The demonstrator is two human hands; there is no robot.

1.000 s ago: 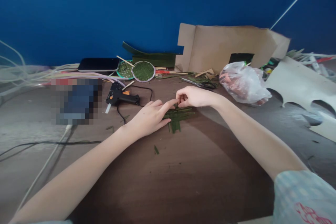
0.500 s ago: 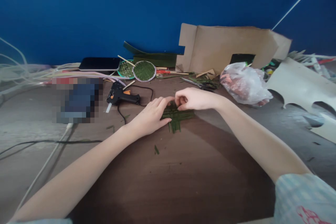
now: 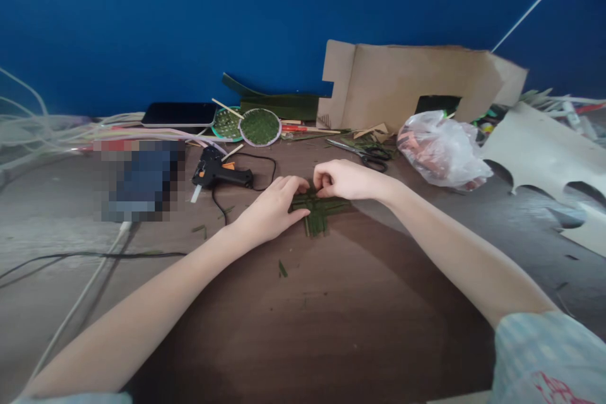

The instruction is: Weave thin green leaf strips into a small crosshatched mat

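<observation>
A small mat of interlaced green leaf strips (image 3: 316,219) lies on the brown table, with loose ends sticking out to the front and right. My left hand (image 3: 272,209) rests along its left edge, fingers bent over the far side and thumb apart on the near side. At the far edge of the mat, my right hand (image 3: 348,180) has its fingers curled in a pinch at a leaf strip; the fingertips partly hide what they grip. Behind the right hand lie black-handled scissors (image 3: 362,153).
A black glue gun (image 3: 222,172) with its cord sits left of my hands, near a blurred-out device (image 3: 146,180). Two round green-filled discs (image 3: 260,127), a cardboard piece (image 3: 407,82) and a plastic bag (image 3: 442,151) stand along the back. Cut white sheet (image 3: 544,154) lies right.
My right hand has moved slightly left and down, showing more of the scissors. My left fingers have drawn back from the right hand and bent more over the mat.
</observation>
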